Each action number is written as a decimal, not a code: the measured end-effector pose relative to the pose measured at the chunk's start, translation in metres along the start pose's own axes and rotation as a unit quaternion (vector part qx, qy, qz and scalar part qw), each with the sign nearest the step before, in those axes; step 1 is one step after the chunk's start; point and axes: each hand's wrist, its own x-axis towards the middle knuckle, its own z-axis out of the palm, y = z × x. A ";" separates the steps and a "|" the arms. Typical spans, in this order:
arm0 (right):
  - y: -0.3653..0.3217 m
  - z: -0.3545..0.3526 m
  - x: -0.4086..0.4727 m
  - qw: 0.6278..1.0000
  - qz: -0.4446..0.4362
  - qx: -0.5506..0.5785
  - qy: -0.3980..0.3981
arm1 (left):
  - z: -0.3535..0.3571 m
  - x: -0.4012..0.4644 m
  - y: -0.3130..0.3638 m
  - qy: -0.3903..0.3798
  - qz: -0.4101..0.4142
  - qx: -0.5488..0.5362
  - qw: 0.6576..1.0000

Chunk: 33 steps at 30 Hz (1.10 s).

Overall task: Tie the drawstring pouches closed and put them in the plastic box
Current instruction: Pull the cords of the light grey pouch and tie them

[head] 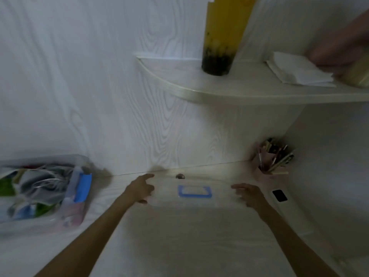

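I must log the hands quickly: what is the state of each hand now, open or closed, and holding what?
Left hand: open, fingers straight, touching the left edge of the clear lid.
Right hand: open, fingers relaxed at the lid's right edge; a firm hold cannot be told.

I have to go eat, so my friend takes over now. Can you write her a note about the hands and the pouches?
Left hand and right hand: each at one end of the clear lid with a blue handle, lying flat on the desk; blur hides the grip.
Pouches: piled in the plastic box at far left; whether they are tied cannot be seen.
Left: check the ties, then fit the lid on.
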 end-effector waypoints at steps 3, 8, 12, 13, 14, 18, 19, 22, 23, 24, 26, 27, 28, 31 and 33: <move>-0.037 -0.005 -0.022 0.987 -0.017 0.066 -0.142 | -0.052 -0.040 0.001 0.019 0.010 -0.042 0.999; -0.100 0.025 -0.050 0.956 -0.103 0.073 -0.266 | -0.144 -0.128 -0.017 0.060 0.014 -0.109 0.992; -0.155 0.068 -0.087 0.923 -0.218 0.010 -0.318 | -0.224 -0.193 -0.053 0.031 0.044 -0.116 0.992; -0.169 0.081 -0.099 0.915 -0.238 0.016 -0.326 | -0.244 -0.208 -0.066 0.021 0.055 -0.119 0.991; -0.185 0.098 -0.110 0.908 -0.254 0.031 -0.332 | -0.267 -0.221 -0.082 0.017 0.062 -0.108 0.992; -0.233 0.159 -0.149 0.894 -0.319 0.020 -0.315 | -0.326 -0.263 -0.120 0.080 0.056 -0.091 0.991; -0.246 0.184 -0.157 0.891 -0.327 0.024 -0.313 | -0.343 -0.269 -0.133 0.099 0.045 -0.095 0.989; -0.257 0.232 -0.170 0.896 -0.303 0.093 -0.311 | -0.364 -0.255 -0.155 0.186 -0.007 -0.089 0.979; -0.260 0.254 -0.172 0.904 -0.282 0.112 -0.302 | -0.373 -0.242 -0.166 0.229 -0.025 -0.092 0.969; -0.258 0.271 -0.174 0.914 -0.263 0.123 -0.284 | -0.374 -0.227 -0.175 0.264 -0.034 -0.100 0.959; -0.252 0.310 -0.175 0.938 -0.219 0.128 -0.236 | -0.377 -0.195 -0.196 0.291 -0.034 -0.121 0.948; -0.245 0.329 -0.174 0.951 -0.193 0.121 -0.208 | -0.376 -0.179 -0.206 0.290 -0.037 -0.133 0.947; -0.238 0.341 -0.173 0.961 -0.179 0.105 -0.182 | -0.372 -0.165 -0.215 0.285 -0.043 -0.141 0.947; -0.216 0.368 -0.172 0.975 -0.194 0.013 -0.107 | -0.356 -0.130 -0.240 0.284 -0.067 -0.130 0.948; -0.212 0.375 -0.173 0.976 -0.210 -0.013 -0.061 | -0.349 -0.108 -0.253 0.294 -0.062 -0.107 0.948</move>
